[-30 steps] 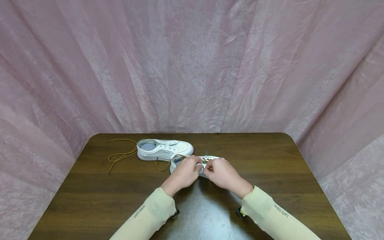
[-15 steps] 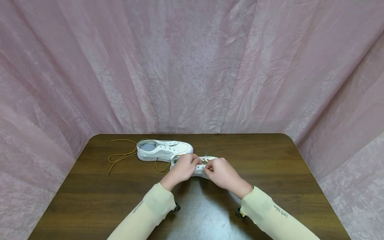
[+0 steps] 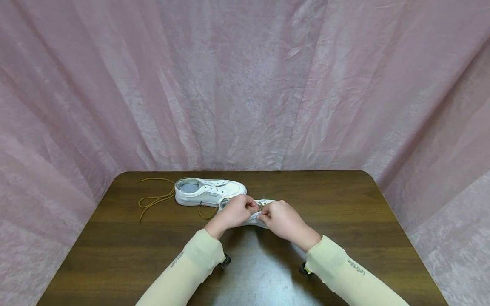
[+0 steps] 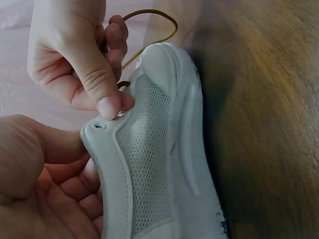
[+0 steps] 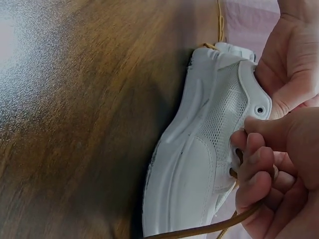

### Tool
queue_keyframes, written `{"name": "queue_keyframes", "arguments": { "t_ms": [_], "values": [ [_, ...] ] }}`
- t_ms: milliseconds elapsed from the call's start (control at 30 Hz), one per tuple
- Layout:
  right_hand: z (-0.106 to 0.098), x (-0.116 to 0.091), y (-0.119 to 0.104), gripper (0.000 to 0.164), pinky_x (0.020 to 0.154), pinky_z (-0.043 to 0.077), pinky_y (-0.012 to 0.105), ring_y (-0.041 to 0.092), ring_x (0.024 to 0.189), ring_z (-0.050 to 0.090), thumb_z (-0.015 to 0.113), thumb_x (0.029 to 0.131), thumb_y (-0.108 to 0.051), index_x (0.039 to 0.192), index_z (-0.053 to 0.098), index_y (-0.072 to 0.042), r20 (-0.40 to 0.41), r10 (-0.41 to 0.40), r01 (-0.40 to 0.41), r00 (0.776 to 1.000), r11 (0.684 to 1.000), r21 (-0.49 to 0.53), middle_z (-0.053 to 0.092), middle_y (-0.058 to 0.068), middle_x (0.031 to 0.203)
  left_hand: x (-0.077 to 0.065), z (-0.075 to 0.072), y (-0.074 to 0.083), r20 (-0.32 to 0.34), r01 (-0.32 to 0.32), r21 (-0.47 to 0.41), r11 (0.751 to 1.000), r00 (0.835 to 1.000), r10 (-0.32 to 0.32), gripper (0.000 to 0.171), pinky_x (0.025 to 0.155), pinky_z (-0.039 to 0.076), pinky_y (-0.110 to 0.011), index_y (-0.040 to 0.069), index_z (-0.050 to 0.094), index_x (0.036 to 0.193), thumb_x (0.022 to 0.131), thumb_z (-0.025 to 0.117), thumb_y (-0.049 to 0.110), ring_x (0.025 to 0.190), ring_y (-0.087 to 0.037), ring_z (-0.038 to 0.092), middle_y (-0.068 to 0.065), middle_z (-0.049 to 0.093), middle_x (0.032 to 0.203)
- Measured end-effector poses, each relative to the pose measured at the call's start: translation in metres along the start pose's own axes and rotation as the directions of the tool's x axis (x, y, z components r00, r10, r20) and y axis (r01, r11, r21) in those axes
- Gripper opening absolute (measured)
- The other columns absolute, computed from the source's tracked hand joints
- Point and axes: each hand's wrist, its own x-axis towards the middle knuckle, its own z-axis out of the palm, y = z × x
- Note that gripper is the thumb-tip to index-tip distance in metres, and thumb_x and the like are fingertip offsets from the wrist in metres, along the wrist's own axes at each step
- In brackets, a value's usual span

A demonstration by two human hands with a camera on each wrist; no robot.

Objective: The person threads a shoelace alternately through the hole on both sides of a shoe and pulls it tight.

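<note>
A white sneaker [image 3: 250,221] lies on the table between the two hands, a mesh panel [image 4: 147,154] on its side. My left hand [image 3: 235,211] pinches the edge of its eyelet flap, thumb outside and fingers behind, beside a bare eyelet [image 5: 259,109]. My right hand [image 3: 285,219] pinches at the same flap edge with thumb and forefinger. A brown shoelace [image 5: 214,227] runs into its curled fingers and loops [image 4: 176,26] past the toe. Lace shows in the eyelets near the toe; the tip is hidden.
A second white sneaker [image 3: 206,198] stands behind to the left, its eyelets unlaced. A loose brown lace [image 3: 168,195] trails from its heel. Another lace end [image 3: 206,218] lies by the near shoe's heel. A pink curtain [image 3: 245,85] hangs behind the wooden table [image 3: 325,191].
My left fingertips have lifted slightly, then come back to the eyelet flap close to the right fingertips. The right hand has barely moved. The far shoe stays put.
</note>
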Motion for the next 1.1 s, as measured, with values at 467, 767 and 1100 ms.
{"name": "queue_keyframes", "arguments": {
  "t_ms": [467, 767, 1100],
  "values": [
    [-0.01, 0.004, 0.01, 0.023, 0.046, 0.037, 0.02, 0.0, 0.048, 0.043, 0.069, 0.083, -0.035, 0.063, 0.06, -0.027, 0.022, -0.028, 0.026, 0.999, 0.998, 0.049, 0.053, -0.017, 0.055, -0.007, 0.002, -0.003, -0.321, -0.043, -0.18, 0.983, 0.947, -0.018, 0.01, 0.064, 0.047, -0.025, 0.013, 0.06, 0.088, 0.094, 0.054, 0.015, 0.069, -0.009, 0.057, 0.002, 0.064, 0.077],
    [-0.019, 0.005, 0.023, 0.019, 0.051, 0.039, 0.021, 0.002, 0.051, 0.046, 0.067, 0.084, -0.031, 0.067, 0.062, -0.026, 0.007, -0.004, 0.004, 1.0, 0.997, 0.076, 0.054, -0.015, 0.058, -0.007, -0.01, -0.004, -0.23, -0.144, -0.779, 0.611, 0.971, -0.064, 0.023, 0.075, 0.055, -0.045, -0.011, 0.039, 0.106, 0.101, 0.038, 0.012, 0.072, -0.029, 0.062, -0.022, 0.056, 0.077],
    [-0.022, 0.002, 0.048, 0.031, 0.089, 0.047, 0.039, 0.02, 0.106, 0.06, 0.068, 0.084, -0.032, 0.109, 0.066, -0.015, -0.054, 0.086, -0.082, 0.995, 0.995, 0.064, 0.064, -0.002, 0.11, -0.02, -0.013, -0.011, -0.216, -0.098, 0.126, 0.987, 0.968, 0.124, 0.014, 0.059, 0.043, -0.023, 0.018, 0.06, 0.09, 0.095, 0.048, 0.021, 0.06, -0.007, 0.051, 0.009, 0.055, 0.069]
  ]
}}
